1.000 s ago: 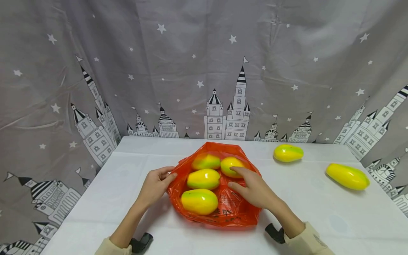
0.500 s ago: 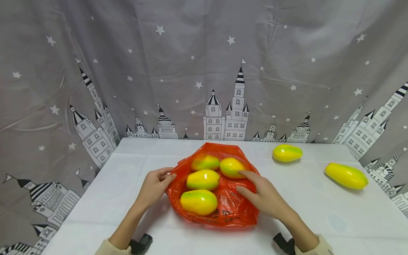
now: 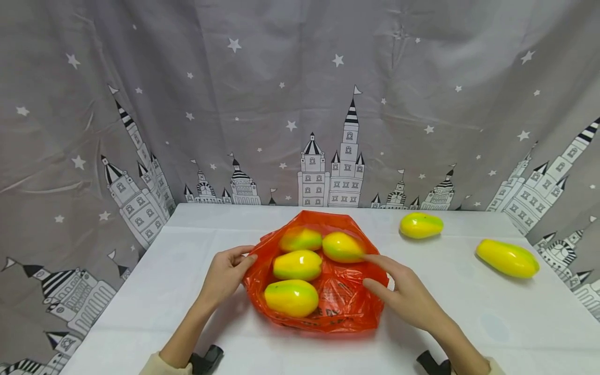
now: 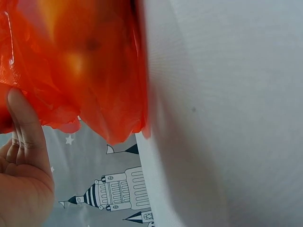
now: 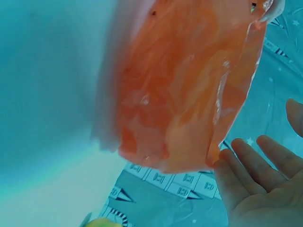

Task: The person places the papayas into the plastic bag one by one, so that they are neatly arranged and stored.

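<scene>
A red plastic bag (image 3: 344,299) lies with its mouth open in the head view. Inside are several glossy yellow-green papayas, among them a front one (image 3: 291,298), a middle one (image 3: 297,264) and a right one (image 3: 343,247). My left hand (image 3: 225,276) pinches the bag's left rim between thumb and fingers; the left wrist view shows the thumb against the red film (image 4: 71,71). At the right rim is my right hand (image 3: 410,291), fingers extended and apart. In the right wrist view its fingertips are beside the bag edge; whether they touch is unclear.
Two more papayas lie on the white table (image 3: 469,312) to the right: one near the back edge (image 3: 421,225), another farther right (image 3: 508,258). A grey curtain (image 3: 262,104) with castles and stars hangs behind the table.
My right hand has drawn back to the right, away from the right papaya in the bag, out to the bag's rim. My left hand keeps its hold on the left rim.
</scene>
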Tool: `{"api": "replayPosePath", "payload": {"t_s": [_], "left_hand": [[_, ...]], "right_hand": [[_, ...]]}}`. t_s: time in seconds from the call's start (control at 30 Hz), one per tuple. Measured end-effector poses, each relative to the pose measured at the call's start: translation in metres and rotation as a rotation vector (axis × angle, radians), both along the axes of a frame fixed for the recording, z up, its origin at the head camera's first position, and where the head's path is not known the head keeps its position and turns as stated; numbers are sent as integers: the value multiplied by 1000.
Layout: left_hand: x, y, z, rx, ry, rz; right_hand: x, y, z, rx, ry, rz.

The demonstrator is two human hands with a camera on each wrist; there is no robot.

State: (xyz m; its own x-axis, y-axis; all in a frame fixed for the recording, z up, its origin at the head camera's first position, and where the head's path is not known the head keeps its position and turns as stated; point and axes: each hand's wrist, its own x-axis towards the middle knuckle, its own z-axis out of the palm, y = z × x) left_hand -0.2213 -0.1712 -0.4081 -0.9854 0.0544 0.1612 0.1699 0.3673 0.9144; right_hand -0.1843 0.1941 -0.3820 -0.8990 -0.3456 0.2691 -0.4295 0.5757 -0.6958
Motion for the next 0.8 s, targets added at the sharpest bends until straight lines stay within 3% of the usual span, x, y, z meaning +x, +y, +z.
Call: {"api": "replayPosePath", "payload": {"t_s": [0.5,0.8], "left_hand": [[1,1,2,5,9,0],[0,1,0,-5,7,1]], "right_hand": [[5,39,2,10,30,-119],[4,50,-3,17,-25,-168]]}}
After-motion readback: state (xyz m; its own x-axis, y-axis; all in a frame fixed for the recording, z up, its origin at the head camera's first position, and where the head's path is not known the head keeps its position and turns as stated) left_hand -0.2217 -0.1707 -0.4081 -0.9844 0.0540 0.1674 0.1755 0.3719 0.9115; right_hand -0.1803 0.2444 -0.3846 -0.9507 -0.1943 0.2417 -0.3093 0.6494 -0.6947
